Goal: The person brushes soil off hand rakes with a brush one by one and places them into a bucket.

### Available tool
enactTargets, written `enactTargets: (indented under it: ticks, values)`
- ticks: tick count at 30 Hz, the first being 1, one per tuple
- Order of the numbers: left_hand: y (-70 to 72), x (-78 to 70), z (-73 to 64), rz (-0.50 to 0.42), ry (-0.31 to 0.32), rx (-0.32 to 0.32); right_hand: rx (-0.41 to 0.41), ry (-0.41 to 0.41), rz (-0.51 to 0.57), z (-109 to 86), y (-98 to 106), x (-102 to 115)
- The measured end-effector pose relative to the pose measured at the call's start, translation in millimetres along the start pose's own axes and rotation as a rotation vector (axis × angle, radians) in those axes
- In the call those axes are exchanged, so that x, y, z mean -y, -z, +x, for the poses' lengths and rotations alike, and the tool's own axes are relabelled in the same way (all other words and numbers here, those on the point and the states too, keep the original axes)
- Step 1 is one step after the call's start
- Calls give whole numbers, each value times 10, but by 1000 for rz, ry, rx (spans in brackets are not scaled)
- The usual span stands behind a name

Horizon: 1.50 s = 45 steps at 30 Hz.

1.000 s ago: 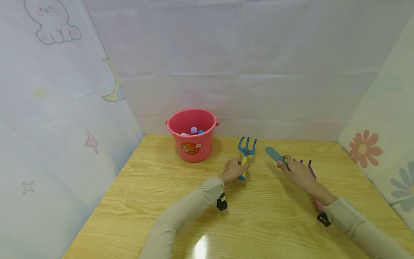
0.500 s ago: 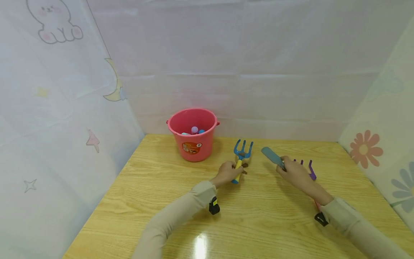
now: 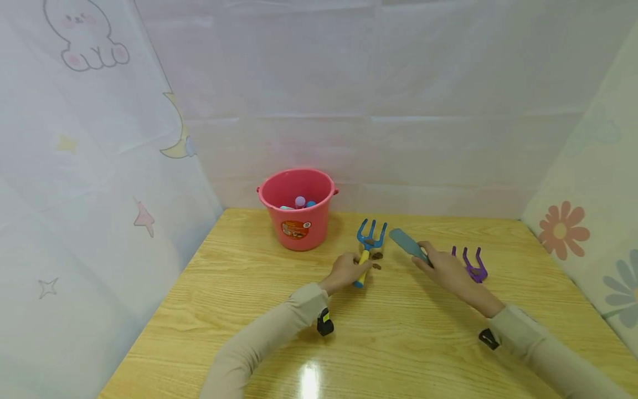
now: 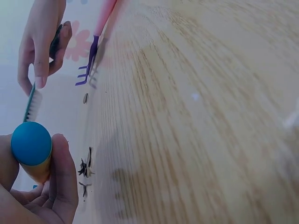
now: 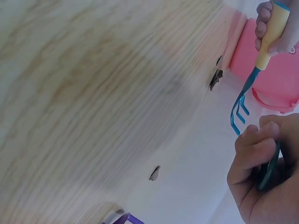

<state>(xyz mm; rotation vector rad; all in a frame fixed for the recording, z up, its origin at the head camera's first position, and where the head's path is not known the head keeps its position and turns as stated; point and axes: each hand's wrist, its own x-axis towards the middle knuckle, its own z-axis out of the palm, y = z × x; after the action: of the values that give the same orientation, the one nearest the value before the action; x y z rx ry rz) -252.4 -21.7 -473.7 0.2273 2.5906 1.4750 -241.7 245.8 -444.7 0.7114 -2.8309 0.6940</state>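
Observation:
My left hand (image 3: 344, 271) grips the yellow handle of a small blue three-pronged hand rake (image 3: 365, 255), its prongs pointing away from me. A brown bit lies on or behind the rake's head. My right hand (image 3: 446, 272) holds a flat grey-green brush (image 3: 406, 243) to the right of the rake; its pale bristles (image 4: 32, 109) show in the left wrist view. Between the two tools, dark brown scraps (image 3: 377, 255) lie on the table. Another scrap (image 5: 154, 173) lies apart from them in the right wrist view.
A pink bucket (image 3: 301, 227) with several items inside stands at the back, left of the rake. On the right lies a purple-headed rake (image 3: 476, 271), its pink handle (image 4: 106, 16) seen in the left wrist view. Cloth walls border the wooden table (image 3: 239, 266).
The blue rake has come left and slightly nearer with my left hand, exposing brown scraps. My right hand has carried the brush left, uncovering more of the purple rake's head.

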Motion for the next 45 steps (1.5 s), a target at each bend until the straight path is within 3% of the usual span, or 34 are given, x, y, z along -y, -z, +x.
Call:
enactTargets:
  ticks: [6, 11, 21, 33, 45]
  values:
    - [9, -4, -56, 13, 11, 15, 40, -36, 60, 42, -52, 35]
    - [-12, 7, -100, 10, 1, 13, 56, -64, 46, 68, -120, 76]
    - [9, -13, -143, 11, -11, 20, -23, 8, 9, 120, -188, 137]
    - [12, -43, -153, 24, -23, 29, -18, 58, -25, 139, -200, 195]
    - [32, -19, -161, 15, -5, 22, -46, 15, -81, 119, -173, 105]
